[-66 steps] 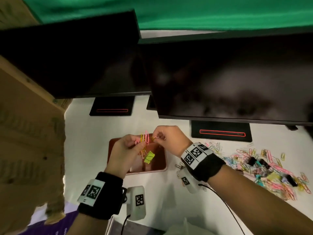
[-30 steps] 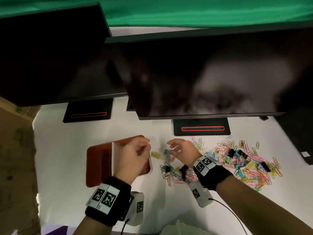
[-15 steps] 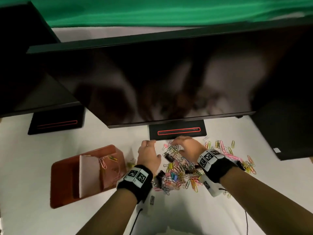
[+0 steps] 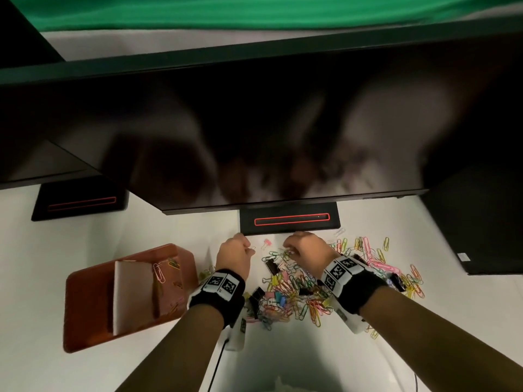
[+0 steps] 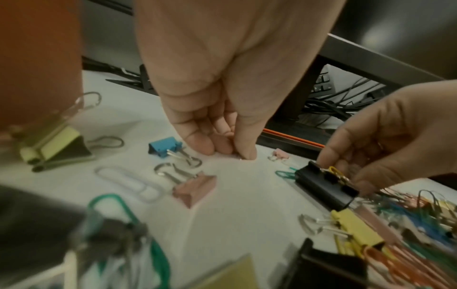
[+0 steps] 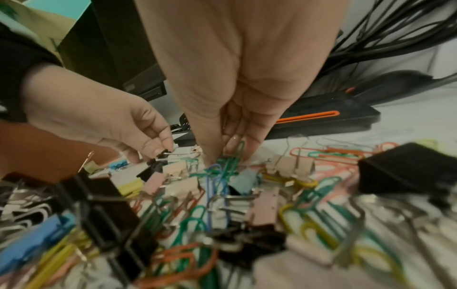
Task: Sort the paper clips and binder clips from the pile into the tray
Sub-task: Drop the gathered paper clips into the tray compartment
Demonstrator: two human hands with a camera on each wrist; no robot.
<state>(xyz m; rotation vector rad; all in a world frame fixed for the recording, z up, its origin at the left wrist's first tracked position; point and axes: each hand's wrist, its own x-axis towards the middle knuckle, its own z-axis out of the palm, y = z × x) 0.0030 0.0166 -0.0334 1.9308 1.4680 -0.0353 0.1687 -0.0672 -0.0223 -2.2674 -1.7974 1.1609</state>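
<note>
Both moved off the tray since two seconds ago, now down at the far edge of the pile (image 4: 325, 281) of paper clips and binder clips on the white tabletop (image 4: 85, 230), just in front of the monitor stand (image 4: 290, 219). Left hand (image 4: 236, 256) knuckles-up, fingertips (image 5: 222, 148) pressed together and touching the tabletop, pinching something small that may be a pale clip, too blurred in the left wrist view to be sure. Beside it, a blue binder clip (image 5: 164, 146) and a pink binder clip (image 5: 195, 187), both lying apart from the fingers. Right hand (image 4: 308, 250) curled over the heap, thumb and fingers (image 6: 232, 144) closed on a green paper clip (image 6: 232, 156) tangled with a blue one (image 6: 215, 176); a black binder clip (image 5: 323, 187) lying just beside those fingertips in the left wrist view. Red-brown tray (image 4: 85, 306) well to the left of the pile, holding a white pad (image 4: 133, 292) and a few loose clips (image 4: 160, 273) in the compartment right of the pad. Black monitor (image 4: 254, 123) overhanging the far side of the tabletop.
</note>
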